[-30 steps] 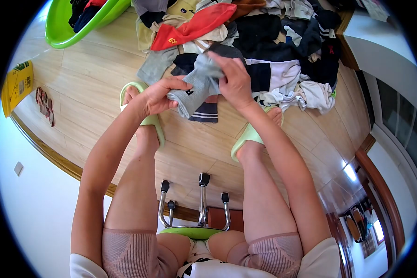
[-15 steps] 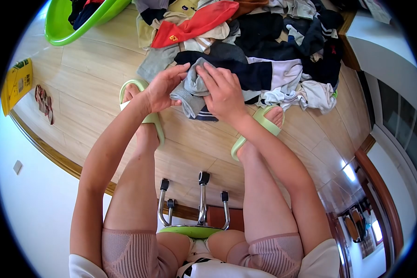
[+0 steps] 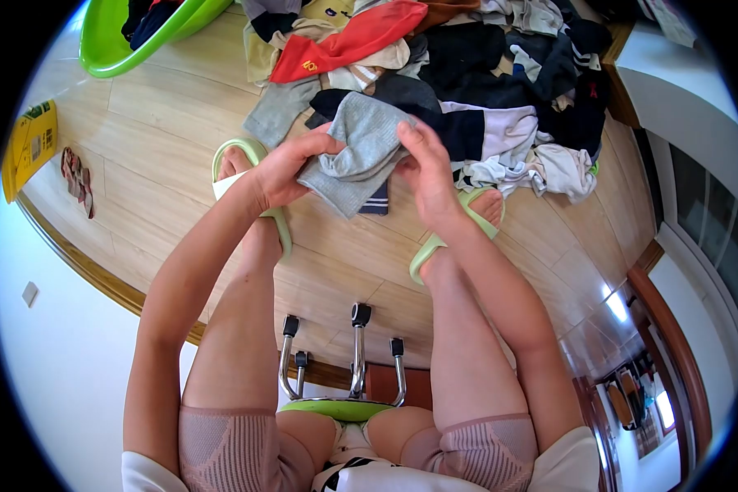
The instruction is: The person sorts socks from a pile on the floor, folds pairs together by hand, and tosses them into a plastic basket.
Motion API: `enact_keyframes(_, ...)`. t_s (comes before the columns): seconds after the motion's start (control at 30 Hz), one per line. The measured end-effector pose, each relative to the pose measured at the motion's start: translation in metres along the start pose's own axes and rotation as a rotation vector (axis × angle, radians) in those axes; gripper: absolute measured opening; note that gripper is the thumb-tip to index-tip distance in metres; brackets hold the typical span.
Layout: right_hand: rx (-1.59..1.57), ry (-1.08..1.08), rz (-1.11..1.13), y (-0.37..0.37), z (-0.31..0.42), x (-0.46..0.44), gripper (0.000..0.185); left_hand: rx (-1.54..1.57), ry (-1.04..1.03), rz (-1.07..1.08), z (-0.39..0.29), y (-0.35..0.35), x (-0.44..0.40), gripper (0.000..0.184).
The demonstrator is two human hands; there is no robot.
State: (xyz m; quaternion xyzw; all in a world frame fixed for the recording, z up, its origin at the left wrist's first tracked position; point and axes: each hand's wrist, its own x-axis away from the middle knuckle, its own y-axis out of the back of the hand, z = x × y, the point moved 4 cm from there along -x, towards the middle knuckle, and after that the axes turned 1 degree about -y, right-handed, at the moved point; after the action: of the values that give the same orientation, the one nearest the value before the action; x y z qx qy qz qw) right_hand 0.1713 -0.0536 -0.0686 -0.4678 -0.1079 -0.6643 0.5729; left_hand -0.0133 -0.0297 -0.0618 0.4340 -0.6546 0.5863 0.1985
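Note:
A light grey sock (image 3: 354, 160) with a ribbed cuff is stretched between my two hands above the floor. My left hand (image 3: 291, 168) grips its left side, thumb on top. At its right edge, my right hand (image 3: 429, 168) pinches the cloth with the thumb in front; the fingers behind are partly hidden. Below the sock, a dark navy piece with white stripes (image 3: 375, 202) pokes out. Just beyond my hands lies a spread pile of socks, with a red sock (image 3: 344, 43) on it and another grey sock (image 3: 280, 111) at its near left edge.
A green basin (image 3: 107, 61) with dark clothes stands at the upper left. On the left are a yellow package (image 3: 31, 152) and a brownish strappy item (image 3: 77, 182). My feet, in pale green slippers (image 3: 275, 225), flank the work. A stool's metal legs (image 3: 358, 353) show beneath me.
The grey sock was bunched and folded between my hands; now it is opened out flatter. My right hand has moved right and turned, with its thumb now on top of the cloth.

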Motion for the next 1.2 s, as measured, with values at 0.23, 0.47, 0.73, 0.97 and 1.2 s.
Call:
enact_keyframes(0.23,0.162,0.058,0.088,-0.009,-0.002,0.005,0.037,-0.309,-0.012,-0.140,-0.004,0.011,-0.005,0.029)
enact_keyframes(0.47,0.147,0.070,0.025,0.001,-0.004,-0.003,0.026,-0.406,0.009,-0.101,-0.001,0.022,-0.013,0.028)
enact_keyframes(0.73,0.177,0.278,0.032,-0.003,-0.002,-0.004,0.024,-0.068,-0.048,0.054,-0.008,0.010,-0.007,0.028)
enact_keyframes(0.97,0.963,0.564,0.215,-0.018,0.023,0.007,0.043,0.037,-0.010,-0.096,-0.016,0.013,0.002,0.029)
enact_keyframes(1.2,0.377,0.187,0.281,-0.017,0.010,0.003,0.048,0.070,-0.217,-0.022,-0.021,-0.003,0.006,0.031)
